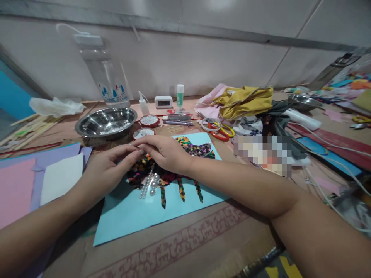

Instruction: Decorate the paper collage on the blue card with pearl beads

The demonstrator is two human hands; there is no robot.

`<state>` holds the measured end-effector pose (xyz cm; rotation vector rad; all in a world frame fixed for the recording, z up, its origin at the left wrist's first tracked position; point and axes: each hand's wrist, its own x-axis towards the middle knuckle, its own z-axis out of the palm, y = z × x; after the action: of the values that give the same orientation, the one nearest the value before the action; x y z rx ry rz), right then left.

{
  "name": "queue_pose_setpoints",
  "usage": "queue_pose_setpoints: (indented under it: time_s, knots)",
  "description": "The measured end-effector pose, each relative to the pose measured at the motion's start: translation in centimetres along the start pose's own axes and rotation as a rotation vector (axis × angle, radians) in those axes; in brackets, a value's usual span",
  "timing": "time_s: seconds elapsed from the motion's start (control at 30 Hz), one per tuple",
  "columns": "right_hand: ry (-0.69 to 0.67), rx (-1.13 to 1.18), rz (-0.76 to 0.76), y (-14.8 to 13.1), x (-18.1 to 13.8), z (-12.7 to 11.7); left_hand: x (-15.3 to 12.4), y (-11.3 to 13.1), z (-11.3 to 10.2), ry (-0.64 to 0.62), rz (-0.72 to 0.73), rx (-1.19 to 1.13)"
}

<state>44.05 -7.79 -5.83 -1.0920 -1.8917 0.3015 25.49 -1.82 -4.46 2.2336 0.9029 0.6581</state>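
My left hand [116, 165] and my right hand [165, 152] meet at the fingertips, both closed in a pinch. Whatever lies between those fingers is hidden or too small to name. Beneath them is a dark flower-patterned cut-out [171, 175] with narrow pointed strips along its lower side, lying on a light blue sheet of paper [124, 220]. Rows of white half-pearls [149, 187] on a clear backing rest over the cut-out and the sheet, just below my fingers. My right hand covers part of the cut-out.
Behind my hands stand a metal bowl [106, 122], two small red-rimmed dishes [149, 121], a glue stick [180, 96] and a tall water bottle [101, 73]. Scissors [222, 131] and mustard cloth [246, 101] lie to the right. Coloured paper sheets [17, 193] are at left.
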Motion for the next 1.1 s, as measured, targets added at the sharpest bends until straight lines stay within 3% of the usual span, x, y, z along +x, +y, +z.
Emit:
queue_pose_setpoints:
  time_s: [0.2, 0.53, 1.1]
  knots:
    - [0.048, 0.054, -0.097, -0.3, -0.2, 0.1, -0.1, 0.4, -0.2, 0.034, -0.027, -0.129]
    - [0.109, 0.088, 0.086, -1.4, -0.5, 0.4, -0.1, -0.1, -0.4, -0.041, -0.081, -0.201]
    - [0.082, 0.150, 0.150, -1.9, -0.4, 0.3, 0.0, 0.2, -0.5, -0.040, -0.045, -0.305]
